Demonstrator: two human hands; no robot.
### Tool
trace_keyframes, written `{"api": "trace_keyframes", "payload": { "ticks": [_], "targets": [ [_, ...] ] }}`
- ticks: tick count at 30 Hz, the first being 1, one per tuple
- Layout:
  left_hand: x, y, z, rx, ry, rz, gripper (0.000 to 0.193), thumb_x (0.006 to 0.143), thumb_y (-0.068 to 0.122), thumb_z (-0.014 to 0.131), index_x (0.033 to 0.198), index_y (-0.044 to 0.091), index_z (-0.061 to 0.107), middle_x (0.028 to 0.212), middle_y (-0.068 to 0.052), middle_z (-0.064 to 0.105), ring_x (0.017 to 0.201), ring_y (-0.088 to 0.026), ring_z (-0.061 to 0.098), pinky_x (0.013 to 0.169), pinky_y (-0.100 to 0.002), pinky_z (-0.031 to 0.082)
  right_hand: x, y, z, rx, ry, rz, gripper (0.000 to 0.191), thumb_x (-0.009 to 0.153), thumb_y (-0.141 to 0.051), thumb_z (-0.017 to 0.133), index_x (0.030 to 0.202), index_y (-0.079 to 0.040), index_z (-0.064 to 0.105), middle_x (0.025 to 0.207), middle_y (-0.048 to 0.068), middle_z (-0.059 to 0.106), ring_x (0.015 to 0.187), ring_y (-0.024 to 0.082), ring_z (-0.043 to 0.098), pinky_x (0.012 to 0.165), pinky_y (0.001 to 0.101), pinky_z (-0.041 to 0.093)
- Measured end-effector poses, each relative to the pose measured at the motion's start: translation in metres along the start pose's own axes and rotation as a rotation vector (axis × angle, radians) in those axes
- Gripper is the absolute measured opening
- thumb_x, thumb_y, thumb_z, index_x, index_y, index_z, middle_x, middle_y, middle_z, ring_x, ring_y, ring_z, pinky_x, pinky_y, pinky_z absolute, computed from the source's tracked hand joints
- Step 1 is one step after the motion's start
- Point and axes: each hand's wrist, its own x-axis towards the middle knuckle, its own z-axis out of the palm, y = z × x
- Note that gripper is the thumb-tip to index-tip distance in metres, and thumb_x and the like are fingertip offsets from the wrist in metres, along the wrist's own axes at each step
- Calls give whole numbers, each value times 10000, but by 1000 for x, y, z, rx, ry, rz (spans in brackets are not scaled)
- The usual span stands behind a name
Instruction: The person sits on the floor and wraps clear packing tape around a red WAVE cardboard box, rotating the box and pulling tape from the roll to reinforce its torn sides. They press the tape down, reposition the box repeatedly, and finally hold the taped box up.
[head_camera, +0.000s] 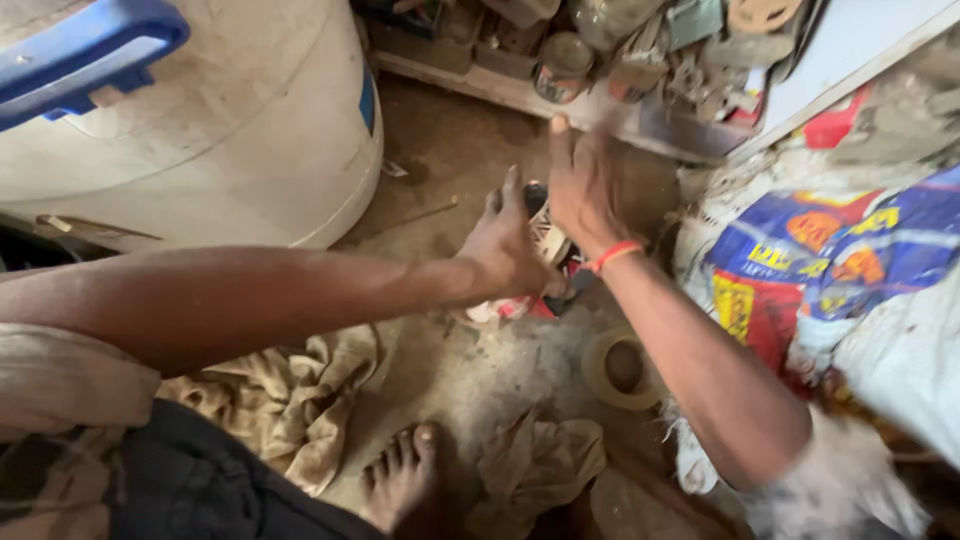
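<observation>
Both hands on one patterned packet (548, 243), floor-level, just right of white drum (230, 120). Left hand (505, 245) grips its left side; right hand (583, 185) open-fingered, resting above it. Long axis unclear, mostly hidden.

Both hands on a small patterned cardboard box (548, 243) over the dirt floor (470, 370): left hand (508, 250) gripping its near side, right hand (583, 185) spread flat on top. Roll of tan tape (622, 368) just below the right wrist; large white plastic drum (200, 120) left of the hands.
</observation>
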Motion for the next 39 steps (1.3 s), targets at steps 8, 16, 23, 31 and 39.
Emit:
{"api": "trace_keyframes", "payload": {
  "ticks": [8,16,23,31,39],
  "targets": [
    [-19,4,-8,74,40,18,1470,476,472,1005,1554,11,118,1503,-256,415,1321,-415,522,1088,-451,444,55,-18,-53,439,138,24,588,1128,-371,509,1517,21,307,1540,235,443,1481,376,446,1268,469,317],
    [36,-13,-58,217,-256,122,1295,454,534,957,1487,10,377,1297,-221,646,1127,-319,706,924,-440,597,0,-25,-12,-66,-322,49,470,1124,-369,414,1417,-30,556,1248,264,629,1136,440,571,940,523,461],
    [63,-29,-52,-12,-278,432,1098,587,427,929,1520,103,448,1332,-148,677,1217,-286,634,1020,-393,498,-21,26,-31,932,-532,258,475,1027,-343,540,1412,-66,565,1360,46,647,1263,202,580,1071,349,441],
    [43,-34,63,-896,568,169,836,907,538,669,1485,-3,398,1410,-173,499,1291,-287,542,1086,-378,425,-70,65,-5,1615,-368,655,452,1007,-409,588,1290,-68,671,1232,52,715,1102,171,680,1004,373,540],
    [10,-15,53,-826,688,286,577,935,484,679,1228,-13,684,1247,-171,631,1134,-244,644,996,-340,501,-72,40,-4,1608,-36,695,305,981,-297,669,1152,-52,730,1096,45,739,961,163,698,879,333,570]
  ]
}}
